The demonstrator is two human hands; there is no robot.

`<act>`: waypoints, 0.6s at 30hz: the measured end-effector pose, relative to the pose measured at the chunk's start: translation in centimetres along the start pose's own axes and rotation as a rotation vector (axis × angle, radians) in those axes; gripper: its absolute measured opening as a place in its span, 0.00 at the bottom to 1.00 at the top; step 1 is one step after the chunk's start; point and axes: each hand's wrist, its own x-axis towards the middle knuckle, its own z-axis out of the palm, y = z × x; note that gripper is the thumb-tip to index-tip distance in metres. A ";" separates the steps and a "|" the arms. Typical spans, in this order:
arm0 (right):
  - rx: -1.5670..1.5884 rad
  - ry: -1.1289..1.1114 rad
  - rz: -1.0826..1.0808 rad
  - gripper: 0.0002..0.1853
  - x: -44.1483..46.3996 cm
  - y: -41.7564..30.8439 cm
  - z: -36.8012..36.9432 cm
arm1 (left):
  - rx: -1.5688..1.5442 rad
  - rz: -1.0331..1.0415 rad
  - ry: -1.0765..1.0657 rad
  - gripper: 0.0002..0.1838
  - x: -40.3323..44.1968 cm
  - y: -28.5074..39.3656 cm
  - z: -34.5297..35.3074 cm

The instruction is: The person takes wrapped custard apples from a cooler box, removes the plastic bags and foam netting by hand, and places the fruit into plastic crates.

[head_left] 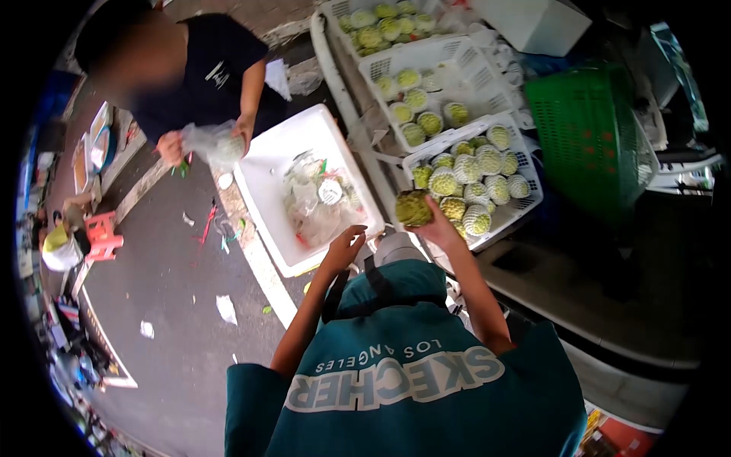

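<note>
My right hand (439, 227) is closed around a bare green custard apple (413, 208), beside the near white crate. That crate (487, 236) holds several custard apples (457, 180), most in white foam nets. With fingers apart and nothing in them, my left hand (346, 247) hovers by the near right corner of a white foam box (266, 164). Inside the box lie crumpled plastic bags (311, 206), scraps and a white foam net (330, 191).
Two more white crates of custard apples (430, 122) stand beyond the near one, with a green basket (579, 137) at right. Across the box, a person in a dark shirt (213, 72) holds a plastic bag (217, 145). Litter and a red stool (103, 234) are leftward.
</note>
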 end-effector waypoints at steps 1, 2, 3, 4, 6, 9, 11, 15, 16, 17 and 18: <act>-0.033 -0.017 0.044 0.28 -0.1 -0.3 -1.9 | 0.094 -0.114 0.026 0.17 -0.1 -1.6 -0.2; -0.067 -0.035 0.065 0.30 0.4 -0.5 -3.6 | 0.192 -0.213 0.039 0.16 0.4 -3.4 -0.7; -0.055 -0.041 0.087 0.29 0.2 -0.7 -4.0 | 0.277 -0.254 0.068 0.16 0.5 -6.4 -0.8; -0.041 -0.041 0.104 0.27 -0.3 -0.6 -4.2 | 0.363 -0.291 0.088 0.16 0.5 -9.0 -1.1; 0.051 0.005 0.178 0.29 -0.6 1.2 -5.3 | 0.205 -0.273 0.281 0.16 0.6 -11.5 -1.8; 0.146 0.002 0.302 0.32 -1.6 4.5 -5.5 | 0.151 -0.394 0.440 0.18 2.6 -16.5 -2.7; 0.271 -0.050 0.358 0.34 -2.0 6.6 -4.1 | 0.177 -0.420 0.440 0.18 4.9 -17.0 -3.3; 0.374 -0.140 0.444 0.33 -1.8 11.9 -4.9 | 0.191 -0.472 0.470 0.25 12.3 -25.1 -3.7; 0.398 -0.142 0.434 0.33 -1.7 13.0 -5.3 | 0.247 -0.496 0.490 0.27 14.1 -26.3 -4.0; 0.378 -0.146 0.439 0.35 -1.6 14.0 -5.8 | 0.308 -0.510 0.490 0.29 15.6 -27.0 -4.1; 0.391 -0.124 0.428 0.35 -1.9 14.6 -6.3 | 0.371 -0.518 0.492 0.31 17.3 -28.1 -4.4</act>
